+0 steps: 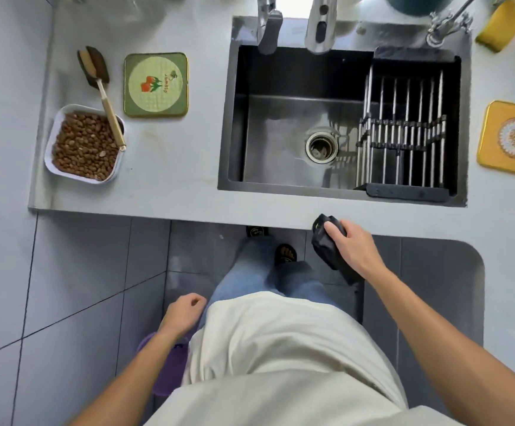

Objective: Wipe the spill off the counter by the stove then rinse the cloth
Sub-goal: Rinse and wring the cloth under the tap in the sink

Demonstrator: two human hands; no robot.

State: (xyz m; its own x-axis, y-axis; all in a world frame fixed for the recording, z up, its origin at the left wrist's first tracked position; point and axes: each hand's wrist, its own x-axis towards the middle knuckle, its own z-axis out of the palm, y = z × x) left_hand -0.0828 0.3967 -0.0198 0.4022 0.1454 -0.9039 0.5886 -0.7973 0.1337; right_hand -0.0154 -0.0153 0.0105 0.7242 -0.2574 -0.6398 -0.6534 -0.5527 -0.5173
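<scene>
My right hand (350, 244) grips a bunched black cloth (325, 241) at the front edge of the pale grey counter (173, 179), just below the sink's front right corner. Part of the cloth hangs down past the edge. My left hand (184, 312) hangs beside my hip with fingers loosely curled and holds nothing. The dark sink (281, 124) is dry-looking, with a round drain (321, 148) in its floor. Two taps (268, 29) stand over its back rim. No stove or spill is in view.
A metal drying rack (404, 127) fills the sink's right side. Left of the sink lie a green mat (155, 84), a white tray of brown nuts (85, 144) and a long-handled brush (99, 84). A yellow mat (511, 138) lies on the right.
</scene>
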